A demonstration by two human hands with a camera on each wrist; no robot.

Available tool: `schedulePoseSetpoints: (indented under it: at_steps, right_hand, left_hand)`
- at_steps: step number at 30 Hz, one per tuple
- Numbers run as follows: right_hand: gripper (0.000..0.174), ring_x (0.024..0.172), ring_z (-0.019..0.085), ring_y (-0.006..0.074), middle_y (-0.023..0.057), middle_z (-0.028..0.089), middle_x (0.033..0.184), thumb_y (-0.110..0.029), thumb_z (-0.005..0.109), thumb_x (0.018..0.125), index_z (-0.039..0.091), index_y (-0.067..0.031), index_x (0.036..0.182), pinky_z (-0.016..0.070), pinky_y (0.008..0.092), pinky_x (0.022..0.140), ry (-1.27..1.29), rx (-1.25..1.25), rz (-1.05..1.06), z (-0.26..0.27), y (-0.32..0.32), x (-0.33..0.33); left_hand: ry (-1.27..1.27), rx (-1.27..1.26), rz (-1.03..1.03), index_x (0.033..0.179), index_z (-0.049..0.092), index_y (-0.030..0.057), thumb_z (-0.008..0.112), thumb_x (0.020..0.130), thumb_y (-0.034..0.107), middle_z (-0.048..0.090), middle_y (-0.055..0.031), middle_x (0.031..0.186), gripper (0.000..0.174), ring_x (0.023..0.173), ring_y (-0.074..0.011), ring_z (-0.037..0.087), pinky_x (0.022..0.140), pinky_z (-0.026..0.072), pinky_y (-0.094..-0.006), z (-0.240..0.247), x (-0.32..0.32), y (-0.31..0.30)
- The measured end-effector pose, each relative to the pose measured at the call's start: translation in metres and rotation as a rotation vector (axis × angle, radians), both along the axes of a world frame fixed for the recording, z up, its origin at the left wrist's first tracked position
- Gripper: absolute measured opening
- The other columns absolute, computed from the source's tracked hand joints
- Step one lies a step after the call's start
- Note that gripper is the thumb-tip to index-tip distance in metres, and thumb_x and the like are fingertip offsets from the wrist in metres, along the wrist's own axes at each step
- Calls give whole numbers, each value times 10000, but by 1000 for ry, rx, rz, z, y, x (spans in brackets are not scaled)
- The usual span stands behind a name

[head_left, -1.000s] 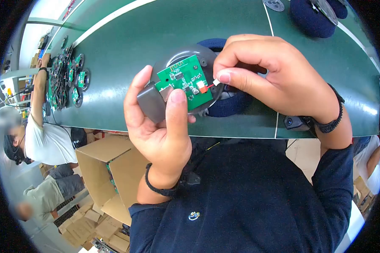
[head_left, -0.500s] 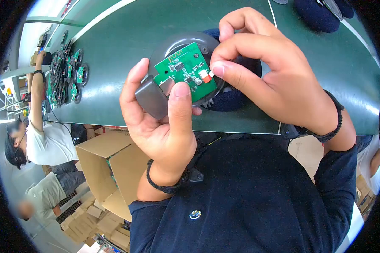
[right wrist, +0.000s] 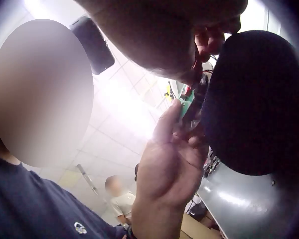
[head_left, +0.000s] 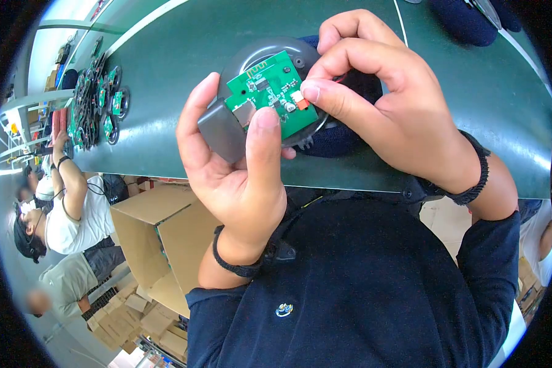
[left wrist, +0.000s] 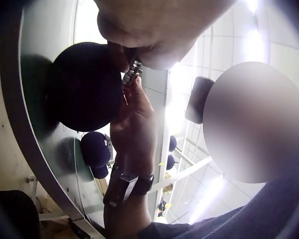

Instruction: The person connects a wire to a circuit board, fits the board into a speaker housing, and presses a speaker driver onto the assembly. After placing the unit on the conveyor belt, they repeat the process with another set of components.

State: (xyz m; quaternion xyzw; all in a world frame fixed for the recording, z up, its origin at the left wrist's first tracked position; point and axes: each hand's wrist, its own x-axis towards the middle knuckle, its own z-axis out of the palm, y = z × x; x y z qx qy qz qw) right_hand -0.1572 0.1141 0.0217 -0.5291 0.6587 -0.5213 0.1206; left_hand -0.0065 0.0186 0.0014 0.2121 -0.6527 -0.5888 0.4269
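Note:
In the head view my left hand (head_left: 233, 178) grips a green circuit board (head_left: 270, 92) and a dark grey plastic piece (head_left: 222, 132) at its lower left, thumb over the board's edge. My right hand (head_left: 392, 110) pinches a small white plug (head_left: 297, 96) between thumb and index finger, right at the orange-red socket (head_left: 302, 105) on the board's right side. Behind the board is a round grey plastic cover (head_left: 282, 44). Under it shows a dark navy round body (head_left: 334, 142), which looms large and black in the left wrist view (left wrist: 84, 89).
A heap of round parts with green boards (head_left: 92, 113) lies on the green table (head_left: 178, 61) at the left. Other navy round units (head_left: 466, 21) stand at the upper right. An open cardboard box (head_left: 159, 239) sits below the table edge. Other people are at the far left.
The right hand has brought the white plug from a short gap, with red wire showing, up to the orange-red socket. Both hands and the board have risen slightly in the head view.

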Motion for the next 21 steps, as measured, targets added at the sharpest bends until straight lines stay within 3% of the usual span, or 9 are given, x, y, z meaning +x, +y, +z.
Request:
schedulePoseSetpoints:
  at_steps: [6, 14, 21]
  right_hand:
    - [78, 973, 537, 144, 57, 559, 1002, -82, 725, 858, 719, -20, 906, 417, 270, 852, -42, -35, 72, -3, 0, -11]
    - [95, 730, 448, 84, 5, 538, 871, -120, 746, 851, 727, -31, 876, 341, 229, 635, -50, 97, 105, 8, 2, -18]
    - [112, 719, 453, 72, -6, 554, 819, -139, 759, 845, 728, -34, 867, 339, 231, 627, -155, 180, 149, 6, 1, -22]
  left_hand:
    - [-10, 56, -8, 1378, 448, 25, 634, 958, 110, 649, -103, 1037, 468, 764, -131, 637, 517, 516, -233, 1, -1, -4]
    - [-25, 17, -48, 1380, 450, 16, 641, 954, 115, 651, -108, 1036, 477, 757, -125, 630, 529, 506, -225, 3, -1, -5]
    - [-16, 68, -138, 1400, 420, 18, 663, 929, 54, 654, -94, 1045, 532, 821, -98, 635, 597, 521, -195, 3, -1, -9]
